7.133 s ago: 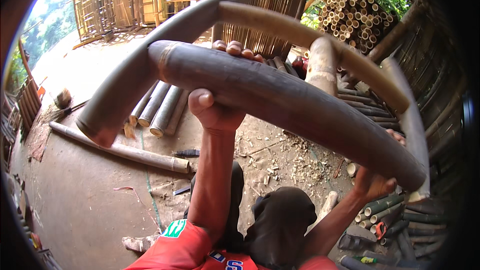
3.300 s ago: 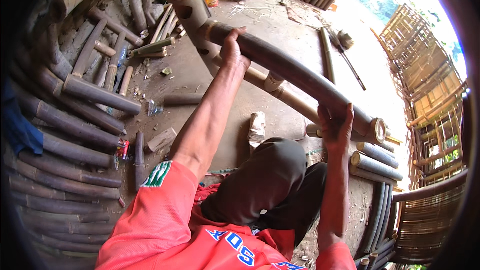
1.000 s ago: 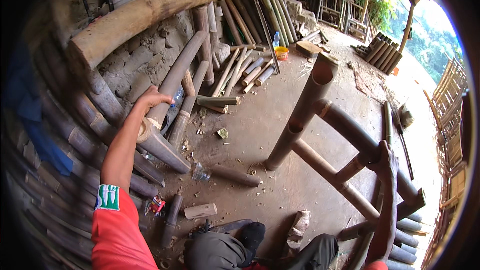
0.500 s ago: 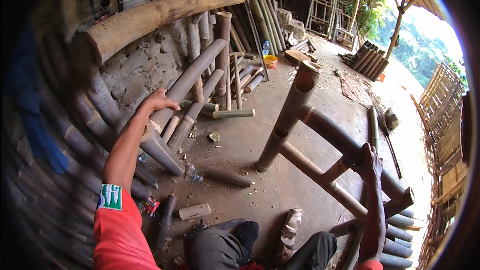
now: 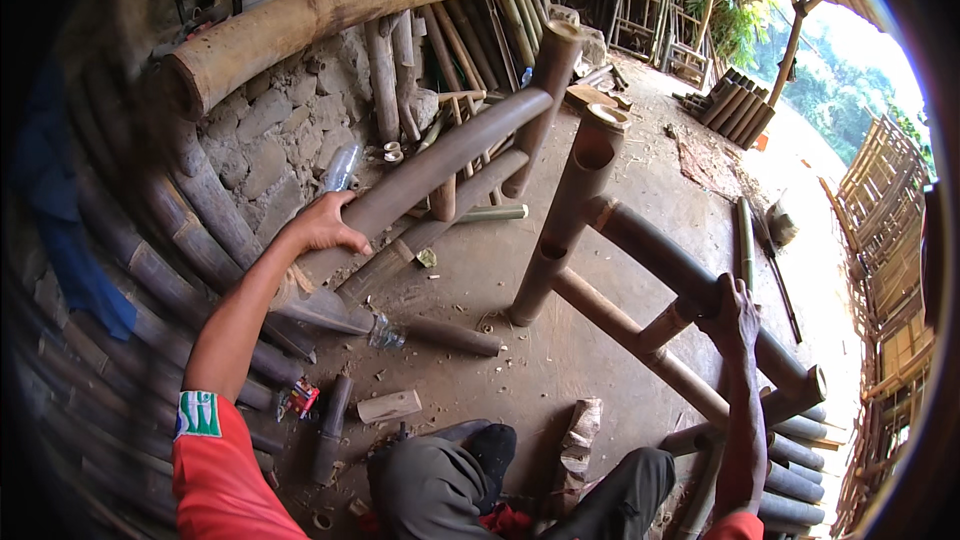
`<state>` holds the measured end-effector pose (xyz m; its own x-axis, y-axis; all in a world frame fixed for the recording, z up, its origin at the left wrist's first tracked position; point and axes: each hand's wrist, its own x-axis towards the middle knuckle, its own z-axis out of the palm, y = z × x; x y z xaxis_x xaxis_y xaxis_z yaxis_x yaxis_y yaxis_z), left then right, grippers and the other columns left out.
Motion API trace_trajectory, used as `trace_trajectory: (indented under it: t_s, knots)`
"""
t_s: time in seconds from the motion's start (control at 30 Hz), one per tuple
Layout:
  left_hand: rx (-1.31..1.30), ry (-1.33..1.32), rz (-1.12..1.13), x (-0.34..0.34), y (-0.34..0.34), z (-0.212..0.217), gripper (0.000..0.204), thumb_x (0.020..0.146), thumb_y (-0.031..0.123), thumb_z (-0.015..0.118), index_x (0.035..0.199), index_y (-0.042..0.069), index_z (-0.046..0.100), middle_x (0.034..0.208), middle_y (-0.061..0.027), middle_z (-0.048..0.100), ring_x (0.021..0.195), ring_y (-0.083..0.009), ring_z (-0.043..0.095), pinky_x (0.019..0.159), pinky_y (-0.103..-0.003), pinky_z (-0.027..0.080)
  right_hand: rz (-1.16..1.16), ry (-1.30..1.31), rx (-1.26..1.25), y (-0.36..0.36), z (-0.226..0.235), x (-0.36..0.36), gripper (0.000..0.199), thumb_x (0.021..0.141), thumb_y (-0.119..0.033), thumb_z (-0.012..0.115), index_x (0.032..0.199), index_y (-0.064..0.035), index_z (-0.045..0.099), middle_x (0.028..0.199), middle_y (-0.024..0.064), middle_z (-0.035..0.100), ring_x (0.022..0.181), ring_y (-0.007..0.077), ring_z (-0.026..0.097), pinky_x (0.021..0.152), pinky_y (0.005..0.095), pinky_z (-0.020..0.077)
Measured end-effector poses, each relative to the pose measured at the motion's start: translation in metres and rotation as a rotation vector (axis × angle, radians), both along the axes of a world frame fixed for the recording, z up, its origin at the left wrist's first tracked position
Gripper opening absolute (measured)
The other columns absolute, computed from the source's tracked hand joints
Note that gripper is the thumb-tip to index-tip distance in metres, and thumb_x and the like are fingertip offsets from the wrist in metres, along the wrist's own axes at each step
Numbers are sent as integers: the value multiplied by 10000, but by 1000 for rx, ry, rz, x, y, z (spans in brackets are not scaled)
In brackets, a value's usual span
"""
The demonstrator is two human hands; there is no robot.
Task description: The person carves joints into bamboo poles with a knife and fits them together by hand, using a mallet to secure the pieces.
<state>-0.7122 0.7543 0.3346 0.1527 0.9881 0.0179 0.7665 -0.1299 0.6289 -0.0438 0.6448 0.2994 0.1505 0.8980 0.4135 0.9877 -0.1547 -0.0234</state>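
My left hand (image 5: 330, 225) is closed round the near part of the upper rail of a bamboo frame (image 5: 455, 160) on the left. A second, lower rail runs beneath it, and both meet a thick upright post at the far end. On the right stands another bamboo frame (image 5: 655, 245) of dark poles, with a notched post (image 5: 575, 205) at its far end and a short strut between its rails. My right hand (image 5: 733, 318) is wrapped over its upper rail, near the strut. The two far posts stand close together, apart from each other.
A short bamboo piece (image 5: 452, 335), a pale offcut (image 5: 389, 406) and a rough log (image 5: 578, 445) lie on the floor before me. A clear plastic bottle (image 5: 343, 166) is by the stone wall. A thick bamboo beam (image 5: 330, 25) crosses the upper left. Bamboo stacks (image 5: 735, 105) stand farther back.
The left frame has swung right with my left hand on it; its far post is now near the right frame's post. My right hand keeps its hold, and the right frame has barely shifted.
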Motion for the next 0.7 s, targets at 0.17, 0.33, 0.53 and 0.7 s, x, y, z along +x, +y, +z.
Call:
trace_trajectory:
  t_s: [0.17,0.33,0.53,0.7]
  knots:
    - [48,164,-56,32,7,-6,1062,480,369,973,1343,-134,612,1304,-272,685,1216,-335,668,1061,-388,512,33,-56,64,-8,-12,-5,633,671,-214,890,1234,-130,613,1120,105,661,1098,334,663,894,540,473]
    - [-45,286,-144,69,20,-7,1061,470,374,973,1341,-114,614,1317,-284,675,1240,-363,659,1061,-398,512,28,-70,71,-15,-11,-17,666,686,-194,895,1281,-136,603,1134,112,671,1119,326,661,911,532,487]
    - [95,544,-3,124,32,-22,959,544,286,944,1354,-52,558,1296,-253,689,1252,-409,656,1083,-466,530,64,-46,-67,-17,0,-3,794,631,-170,934,1331,-146,561,1154,122,671,1116,348,660,902,528,490]
    - [136,542,52,213,63,-23,891,635,269,920,1377,-32,530,1300,-249,681,1268,-424,647,1081,-506,531,64,-54,-7,-17,-7,-4,803,618,-187,942,1329,-142,571,1142,135,672,1089,345,671,884,526,488]
